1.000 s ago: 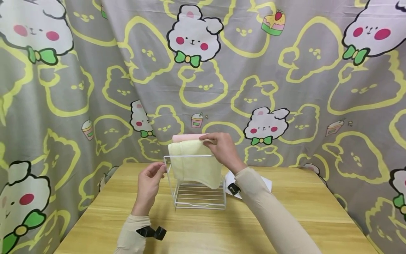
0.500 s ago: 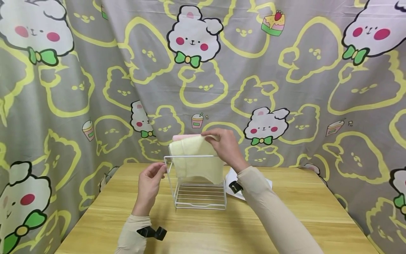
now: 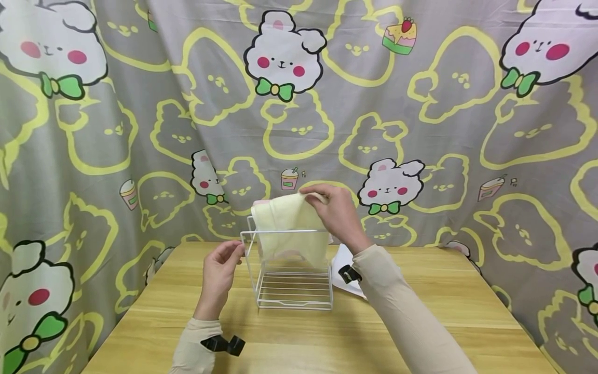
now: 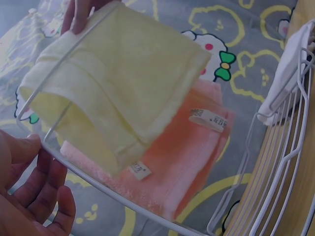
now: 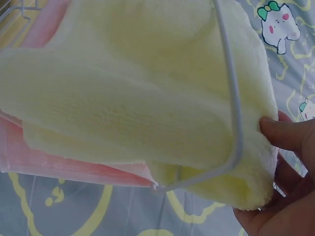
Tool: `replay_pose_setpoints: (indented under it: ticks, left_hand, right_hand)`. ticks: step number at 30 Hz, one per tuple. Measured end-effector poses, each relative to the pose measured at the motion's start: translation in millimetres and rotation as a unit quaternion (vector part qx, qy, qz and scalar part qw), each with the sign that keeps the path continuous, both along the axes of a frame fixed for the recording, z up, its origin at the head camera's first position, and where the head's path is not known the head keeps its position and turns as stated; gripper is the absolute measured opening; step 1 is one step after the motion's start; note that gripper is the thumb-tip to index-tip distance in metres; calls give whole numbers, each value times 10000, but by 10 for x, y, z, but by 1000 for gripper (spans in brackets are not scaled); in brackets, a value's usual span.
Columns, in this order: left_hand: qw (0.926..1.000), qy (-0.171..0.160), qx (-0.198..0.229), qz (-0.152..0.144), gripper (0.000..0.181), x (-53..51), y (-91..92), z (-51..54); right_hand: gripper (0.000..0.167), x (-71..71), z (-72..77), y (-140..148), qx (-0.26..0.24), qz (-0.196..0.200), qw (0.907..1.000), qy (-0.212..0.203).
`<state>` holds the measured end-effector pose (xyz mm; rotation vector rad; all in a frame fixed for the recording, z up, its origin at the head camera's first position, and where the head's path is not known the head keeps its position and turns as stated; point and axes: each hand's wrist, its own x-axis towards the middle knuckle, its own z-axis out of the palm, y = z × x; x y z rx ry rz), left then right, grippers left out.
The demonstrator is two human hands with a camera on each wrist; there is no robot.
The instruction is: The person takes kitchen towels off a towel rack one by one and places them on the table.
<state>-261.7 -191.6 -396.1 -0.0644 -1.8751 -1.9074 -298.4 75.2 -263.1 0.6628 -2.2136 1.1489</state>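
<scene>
A white wire rack (image 3: pixel 280 231) stands on the table, and a pale yellow towel (image 3: pixel 291 213) hangs folded over its top. My left hand (image 3: pixel 218 278) pinches the rack's left side wire between thumb and fingers. At the towel's upper right, my right hand (image 3: pixel 340 213) pinches the yellow cloth and holds that corner raised; the right wrist view has the thumb on its fuzzy edge. A pink towel (image 4: pixel 197 152) with white labels hangs behind the yellow one, mostly covered by it in the head view.
A white cloth-like item (image 3: pixel 345 265) lies on the wooden table (image 3: pixel 420 311) just right of the rack, partly behind my right wrist. Behind the table hangs a grey curtain (image 3: pixel 299 140) with rabbit prints. The rack's lower shelf is made of thin wires.
My right hand has risen slightly, pulling the yellow towel's right corner upward. The towel's lower front edge has lifted and now covers more of the pink one. My left hand stays in place.
</scene>
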Motion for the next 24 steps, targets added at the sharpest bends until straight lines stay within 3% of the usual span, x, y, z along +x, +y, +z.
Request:
replay_pose_setpoints:
  ticks: [13, 24]
  left_hand:
    - [9999, 44, 100, -18, 8, -7, -8, -12]
    - [9999, 57, 88, -65, 13, -1, -7, -11]
  right_hand:
    - [15, 69, 167, 135, -277, -125, 9993, 239]
    - [17, 136, 338, 295, -688, -174, 9966, 423]
